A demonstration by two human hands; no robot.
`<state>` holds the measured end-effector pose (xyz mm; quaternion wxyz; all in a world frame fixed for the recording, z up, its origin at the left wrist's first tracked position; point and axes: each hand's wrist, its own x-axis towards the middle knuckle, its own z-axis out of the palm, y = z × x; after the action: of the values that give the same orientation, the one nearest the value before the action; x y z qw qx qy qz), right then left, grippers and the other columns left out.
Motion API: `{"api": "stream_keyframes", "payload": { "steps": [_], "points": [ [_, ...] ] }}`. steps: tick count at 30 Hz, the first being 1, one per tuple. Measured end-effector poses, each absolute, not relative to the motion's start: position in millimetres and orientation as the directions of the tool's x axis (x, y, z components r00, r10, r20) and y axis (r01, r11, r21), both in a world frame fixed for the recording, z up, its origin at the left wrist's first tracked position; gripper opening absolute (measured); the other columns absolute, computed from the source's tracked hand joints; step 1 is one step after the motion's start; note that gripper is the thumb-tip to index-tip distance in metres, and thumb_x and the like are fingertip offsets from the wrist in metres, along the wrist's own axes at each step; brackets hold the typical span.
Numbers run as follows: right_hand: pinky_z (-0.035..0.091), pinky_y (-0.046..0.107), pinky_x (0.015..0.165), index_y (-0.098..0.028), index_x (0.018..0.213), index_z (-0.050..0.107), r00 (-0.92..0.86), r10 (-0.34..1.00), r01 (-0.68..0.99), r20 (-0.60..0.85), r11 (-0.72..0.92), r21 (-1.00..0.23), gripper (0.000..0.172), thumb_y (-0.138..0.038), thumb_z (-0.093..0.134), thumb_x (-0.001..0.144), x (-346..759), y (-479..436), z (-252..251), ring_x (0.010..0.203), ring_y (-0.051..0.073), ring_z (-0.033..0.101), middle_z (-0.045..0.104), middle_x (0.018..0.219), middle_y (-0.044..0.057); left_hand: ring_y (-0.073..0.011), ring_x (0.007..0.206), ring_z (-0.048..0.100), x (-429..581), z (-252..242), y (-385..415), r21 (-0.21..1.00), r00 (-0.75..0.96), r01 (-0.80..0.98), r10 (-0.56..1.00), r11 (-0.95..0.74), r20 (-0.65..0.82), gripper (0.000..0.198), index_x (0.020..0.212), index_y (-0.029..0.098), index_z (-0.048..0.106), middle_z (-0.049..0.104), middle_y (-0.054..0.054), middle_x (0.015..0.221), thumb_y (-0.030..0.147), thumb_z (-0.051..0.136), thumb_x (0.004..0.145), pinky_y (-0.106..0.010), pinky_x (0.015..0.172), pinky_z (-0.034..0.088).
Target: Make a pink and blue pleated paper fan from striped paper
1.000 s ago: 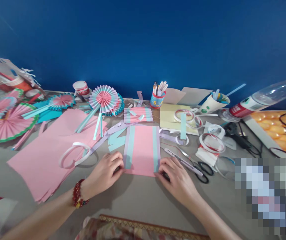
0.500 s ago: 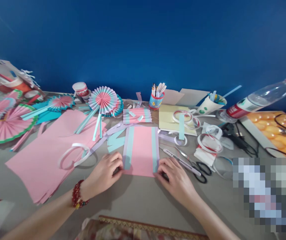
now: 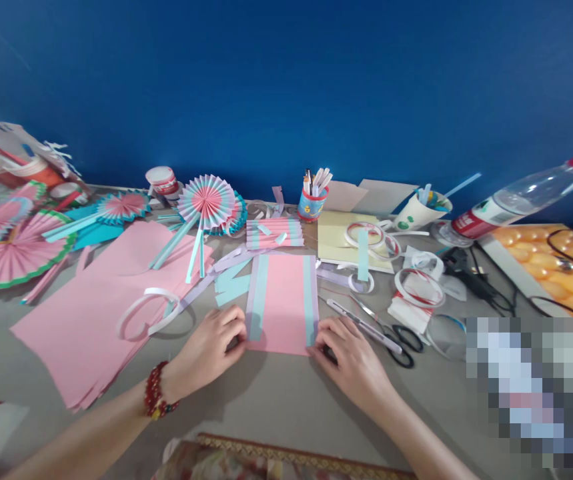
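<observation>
A pink paper sheet [image 3: 286, 303] with light blue and lilac strips along both sides lies flat in front of me. At its lower left corner my left hand [image 3: 219, 340] is closed, thumb and fingertips on the edge. My right hand [image 3: 349, 350] pinches the lower right corner in the same way. Just beyond the sheet is a pleated pink paper [image 3: 275, 233] with small white pieces on it. Beside my right hand lie a white utility knife [image 3: 363, 325] and black-handled scissors [image 3: 406, 340]. Light blue paper strips [image 3: 232, 283] rest past my left hand.
Large pink sheets [image 3: 96, 313] cover the left, with round paper fans [image 3: 206, 200] behind. A pen cup [image 3: 313, 203] stands near the blue wall. Tape rolls [image 3: 419, 288], a paper cup [image 3: 419, 212], a tilted-looking plastic bottle [image 3: 496, 210] and an orange bumpy box [image 3: 556, 260] fill the right.
</observation>
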<state>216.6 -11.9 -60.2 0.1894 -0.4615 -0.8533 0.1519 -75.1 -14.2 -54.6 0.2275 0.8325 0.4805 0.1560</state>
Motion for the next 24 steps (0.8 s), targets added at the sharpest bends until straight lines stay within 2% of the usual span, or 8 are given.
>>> {"api": "stream_keyframes", "payload": {
  "steps": [24],
  "points": [
    [0.044,0.034,0.073,-0.022,0.077,0.050,-0.503,0.842,0.737,0.196,0.536,-0.412,0.016,-0.020,0.057,0.091,216.7,-12.7,-58.9,0.079,0.021,0.053,0.057,0.085,0.002,-0.0163,0.082,0.056,-74.4,-52.6,-13.6,0.527,0.497,0.725,0.867,-0.444,0.046,0.012,0.083,0.019,0.054,0.057,-0.001,0.094,0.008,0.054,0.087,-0.032,0.079,0.041]
  ]
}}
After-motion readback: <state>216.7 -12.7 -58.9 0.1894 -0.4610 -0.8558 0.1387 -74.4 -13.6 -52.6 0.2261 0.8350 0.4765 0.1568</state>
